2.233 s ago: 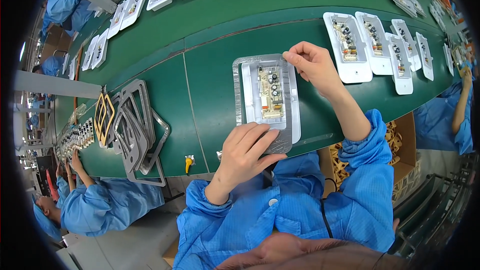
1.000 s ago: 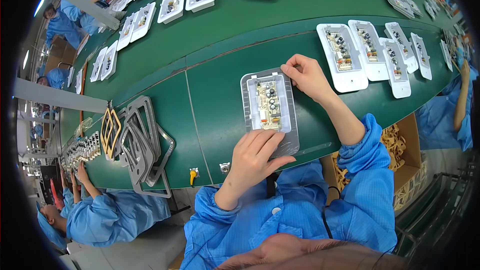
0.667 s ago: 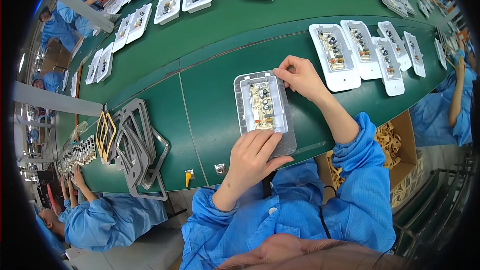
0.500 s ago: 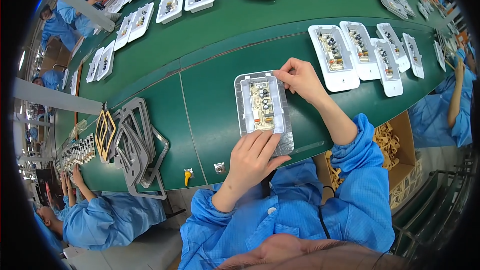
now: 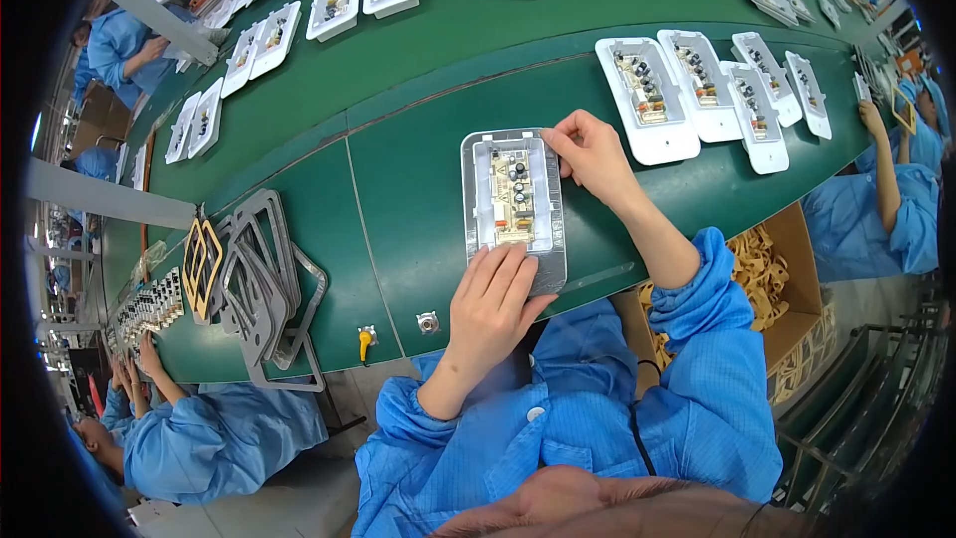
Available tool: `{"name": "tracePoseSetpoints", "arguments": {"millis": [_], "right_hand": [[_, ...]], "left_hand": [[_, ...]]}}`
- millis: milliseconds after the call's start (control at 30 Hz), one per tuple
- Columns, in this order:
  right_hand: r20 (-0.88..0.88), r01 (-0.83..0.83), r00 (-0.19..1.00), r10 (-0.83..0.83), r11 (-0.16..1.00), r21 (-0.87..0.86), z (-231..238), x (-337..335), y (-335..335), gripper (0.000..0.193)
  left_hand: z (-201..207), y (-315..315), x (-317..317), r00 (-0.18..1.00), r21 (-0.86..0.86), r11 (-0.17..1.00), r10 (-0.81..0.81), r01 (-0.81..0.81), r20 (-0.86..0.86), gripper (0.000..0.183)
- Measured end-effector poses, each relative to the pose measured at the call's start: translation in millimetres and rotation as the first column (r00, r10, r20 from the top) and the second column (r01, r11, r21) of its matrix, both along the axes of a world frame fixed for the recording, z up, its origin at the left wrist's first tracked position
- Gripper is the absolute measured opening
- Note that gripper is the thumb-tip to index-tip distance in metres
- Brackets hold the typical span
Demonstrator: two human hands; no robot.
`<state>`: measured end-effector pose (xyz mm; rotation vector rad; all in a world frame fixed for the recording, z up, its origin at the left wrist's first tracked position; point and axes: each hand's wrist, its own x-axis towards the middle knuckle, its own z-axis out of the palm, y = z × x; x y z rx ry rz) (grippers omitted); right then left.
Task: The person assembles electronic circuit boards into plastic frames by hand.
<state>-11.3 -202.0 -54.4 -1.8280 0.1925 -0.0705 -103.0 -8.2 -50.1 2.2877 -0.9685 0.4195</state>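
In front of me on the green bench lies a white plastic housing with a pale circuit board in its recess. A flat grey gasket lies around the recess, its outline nearly even with the housing. My left hand rests flat over the near end, fingers together and stretched out, covering that part of the gasket. At the far right corner my right hand pinches the gasket's edge between thumb and forefinger, its other fingers curled.
Loose grey gaskets are heaped at left, with yellowish frames beside them. Filled housings stand at right and along the far belt. A yellow-handled valve sits at the bench edge. A carton holds tan parts. Co-workers sit both sides.
The gasket's right side, which stuck out at a slant, has come in nearly parallel with the housing. Both hands keep their places on it. The whole view has shifted slightly.
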Motion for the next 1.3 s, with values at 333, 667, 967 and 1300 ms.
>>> {"name": "tracePoseSetpoints", "arguments": {"millis": [333, 667, 967, 1300], "right_hand": [[0.057, -0.019, 0.998, 0.022, 0.998, -0.057, -3, 4, 3, 0.02], [0.042, -0.006, 0.999, 0.01, 0.996, -0.09, -11, 7, 3, 0.023], [-0.069, -0.142, 0.985, 0.156, 0.974, 0.174, -1, 13, 5, 0.018], [0.225, 0.375, 0.9, -0.373, 0.926, 0.035, 62, 106, -179, 0.019]], "left_hand": [[-11, 1, -3, 0.999, 0.005, 1.0, 0.024, -0.024, 0.033, 0.044], [4, 22, 22, 0.983, -0.112, 0.976, 0.185, -0.185, -0.006, 0.032], [-16, 32, 51, 0.976, -0.007, 0.986, 0.162, -0.165, -0.143, 0.036], [-9, 101, 8, 0.908, -0.062, 0.964, 0.222, -0.26, -0.355, 0.03]]}}
